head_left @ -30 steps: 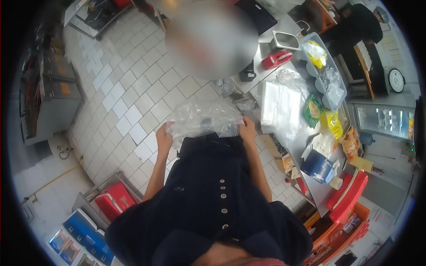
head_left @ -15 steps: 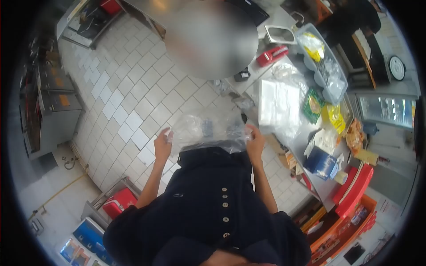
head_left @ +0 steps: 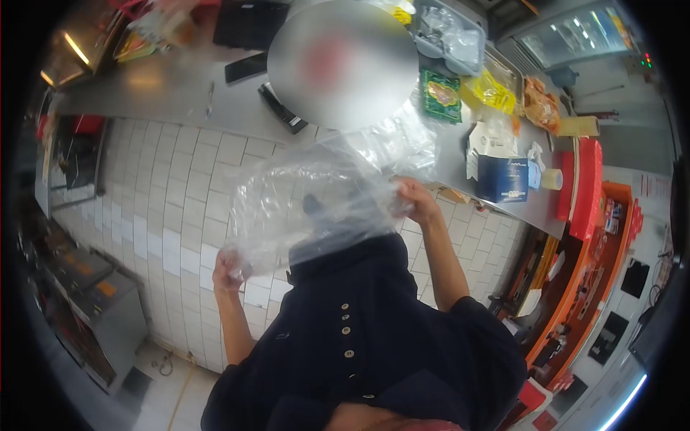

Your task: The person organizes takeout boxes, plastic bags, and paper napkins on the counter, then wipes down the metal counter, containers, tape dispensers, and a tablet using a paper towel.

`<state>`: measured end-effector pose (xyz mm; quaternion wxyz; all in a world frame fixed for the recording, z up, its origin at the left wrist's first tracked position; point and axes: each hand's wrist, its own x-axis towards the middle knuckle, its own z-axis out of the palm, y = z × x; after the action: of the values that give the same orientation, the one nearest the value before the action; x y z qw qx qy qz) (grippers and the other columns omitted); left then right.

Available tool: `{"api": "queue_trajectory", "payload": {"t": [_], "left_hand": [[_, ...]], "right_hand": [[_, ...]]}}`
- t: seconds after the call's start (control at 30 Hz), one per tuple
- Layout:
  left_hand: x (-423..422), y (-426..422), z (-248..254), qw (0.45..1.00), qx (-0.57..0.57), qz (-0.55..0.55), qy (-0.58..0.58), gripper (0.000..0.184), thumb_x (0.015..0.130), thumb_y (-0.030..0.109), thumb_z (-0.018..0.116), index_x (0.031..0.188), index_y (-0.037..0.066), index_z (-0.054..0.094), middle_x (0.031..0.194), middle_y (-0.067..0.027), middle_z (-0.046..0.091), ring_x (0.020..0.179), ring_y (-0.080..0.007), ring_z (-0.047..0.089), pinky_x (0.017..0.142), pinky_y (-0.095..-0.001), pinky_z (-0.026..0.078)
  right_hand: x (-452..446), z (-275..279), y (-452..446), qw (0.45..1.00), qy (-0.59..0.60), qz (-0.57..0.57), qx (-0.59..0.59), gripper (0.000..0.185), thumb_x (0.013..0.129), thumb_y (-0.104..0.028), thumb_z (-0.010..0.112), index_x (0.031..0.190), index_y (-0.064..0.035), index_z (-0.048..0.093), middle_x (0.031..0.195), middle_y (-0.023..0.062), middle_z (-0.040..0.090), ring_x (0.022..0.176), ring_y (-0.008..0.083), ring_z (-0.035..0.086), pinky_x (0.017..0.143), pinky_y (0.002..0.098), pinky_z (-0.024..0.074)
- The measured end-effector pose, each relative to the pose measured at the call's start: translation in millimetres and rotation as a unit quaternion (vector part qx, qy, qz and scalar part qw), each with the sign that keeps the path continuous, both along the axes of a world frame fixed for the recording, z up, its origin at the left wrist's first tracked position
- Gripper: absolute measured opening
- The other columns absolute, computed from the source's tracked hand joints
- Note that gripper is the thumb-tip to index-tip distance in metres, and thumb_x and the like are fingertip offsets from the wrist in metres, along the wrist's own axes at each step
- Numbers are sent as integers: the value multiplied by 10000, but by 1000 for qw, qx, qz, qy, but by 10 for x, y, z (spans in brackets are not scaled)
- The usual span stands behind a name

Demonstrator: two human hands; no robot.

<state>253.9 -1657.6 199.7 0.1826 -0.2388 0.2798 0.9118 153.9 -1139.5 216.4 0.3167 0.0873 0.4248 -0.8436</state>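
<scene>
A steel counter (head_left: 169,104) spans the top of the frame. At centre, clear plastic (head_left: 309,190) hangs stretched, apparently spread out but not yet set down, between two closed grips: the left hand (head_left: 228,269), lower left, and right hand (head_left: 417,200), right of centre, pinching opposite ends.

Clear plastic bag (head_left: 302,190) stretched between both hands: left hand (head_left: 228,270) pinching the near left corner, right hand (head_left: 417,200) the right edge. Tiled floor (head_left: 162,190) underneath. Steel counter (head_left: 169,90) runs across the far side and down the right. On its right stretch, far to near: green packet (head_left: 441,95), yellow bag (head_left: 491,92), blue box (head_left: 503,179).
</scene>
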Motion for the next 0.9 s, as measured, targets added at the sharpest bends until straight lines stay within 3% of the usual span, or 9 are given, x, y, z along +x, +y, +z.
{"api": "queue_trajectory", "payload": {"t": [0.1,0.23,0.4,0.47,0.6,0.67,0.7,0.77,0.9], "left_hand": [[-763,821,736,847,-451,-224,167,257,806,10,714,1025,37,582,878,-55,626,770,-150,567,726,-287,486],[-1111,1623,873,699,-657,-185,212,117,952,98,576,870,14,577,753,-32,536,730,-83,517,695,-255,470],[-1500,2169,1197,818,-513,-226,129,255,1027,230,507,925,13,595,771,-11,555,662,-65,478,565,-226,392],[-1639,2511,1268,850,-482,-173,120,282,1046,256,483,954,14,594,779,1,550,637,-55,454,528,-218,354],[-1905,3168,1350,849,-477,-174,149,290,1063,289,472,1053,13,561,797,24,511,619,-38,408,515,-206,313],[-2010,3605,1438,860,-452,-179,152,308,1064,306,477,1078,7,551,798,25,500,616,-38,400,514,-203,312],[-2042,3848,1497,899,-394,-151,118,335,1065,336,471,1067,11,555,768,30,480,596,-42,396,502,-203,310],[-2151,3925,1403,953,-171,-199,152,408,1065,419,445,1035,29,561,682,47,412,523,-50,353,461,-212,295],[-2250,4223,1248,960,20,-168,223,432,1062,448,433,1056,34,555,656,55,395,494,-51,311,448,-211,280]], "right_hand": [[-250,-39,-49,986,-3,-108,130,343,989,-357,618,1043,-18,629,872,3,623,793,105,618,666,282,535],[-474,-13,785,880,182,-105,427,474,959,-388,661,1213,7,593,1148,109,613,1049,207,611,902,344,499],[-1068,-470,2821,559,225,-252,757,875,751,-369,860,1457,-88,427,1450,235,449,1305,364,484,1033,468,458],[-1232,-181,3253,456,77,-171,870,1198,633,-311,931,1567,-148,198,1561,268,263,1356,493,393,1048,561,431],[-1617,-364,3977,405,32,26,913,1403,547,-209,952,1595,-237,20,1606,271,115,1347,569,358,1030,589,446],[-1797,-636,4274,349,204,130,905,1380,596,-60,876,1592,-288,-53,1588,276,200,1297,508,462,1002,548,484],[-1875,-659,4376,354,207,132,903,1380,596,-60,876,1592,-288,-53,1588,276,200,1297,508,462,1002,548,484],[-1951,-738,4514,542,159,213,797,1156,667,35,753,1594,-247,123,1523,235,372,1199,425,575,960,483,515],[-1950,-1409,4982,553,221,177,783,795,743,37,660,1480,-156,436,1342,192,578,1112,369,629,941,462,512]]}}
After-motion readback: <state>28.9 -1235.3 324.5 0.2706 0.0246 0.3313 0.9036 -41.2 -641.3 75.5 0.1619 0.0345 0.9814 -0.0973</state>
